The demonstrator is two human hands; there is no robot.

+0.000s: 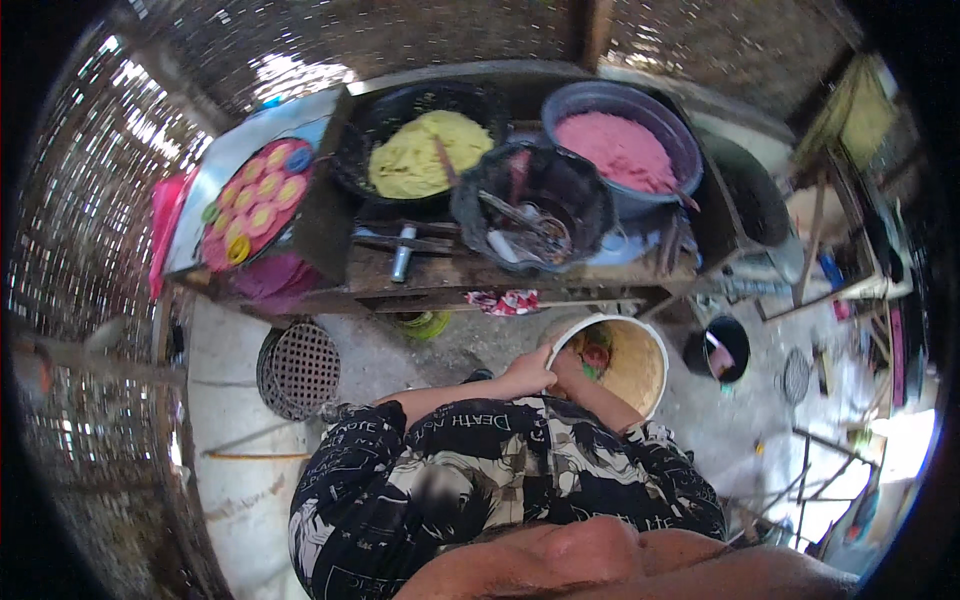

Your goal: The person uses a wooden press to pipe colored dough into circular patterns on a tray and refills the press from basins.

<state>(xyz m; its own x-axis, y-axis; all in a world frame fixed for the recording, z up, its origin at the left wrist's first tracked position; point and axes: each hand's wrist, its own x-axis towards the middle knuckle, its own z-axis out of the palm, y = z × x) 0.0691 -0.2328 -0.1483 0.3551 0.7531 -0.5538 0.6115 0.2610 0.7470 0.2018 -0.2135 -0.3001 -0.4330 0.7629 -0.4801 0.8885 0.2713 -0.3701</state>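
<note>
A white bucket (pixel 640 352) tilts toward me below the workbench, its inside wall yellowish. My left hand (pixel 530 371) is closed on the bucket's left rim. Into its mouth reaches my right hand (pixel 570 372); its fingers are hidden inside, so I cannot tell what they touch. Some red and green material (pixel 597 352) shows deep in the bucket, too unclear to name.
On the workbench (pixel 440 292) stand a black tub of yellow dough (pixel 425 155), a grey tub of pink dough (pixel 615 150) and a dark-lined bin (pixel 535 215). A pink tray (pixel 255 205) holds yellow rounds. Woven baskets (pixel 300 370) and a black bucket (pixel 718 350) sit on the floor.
</note>
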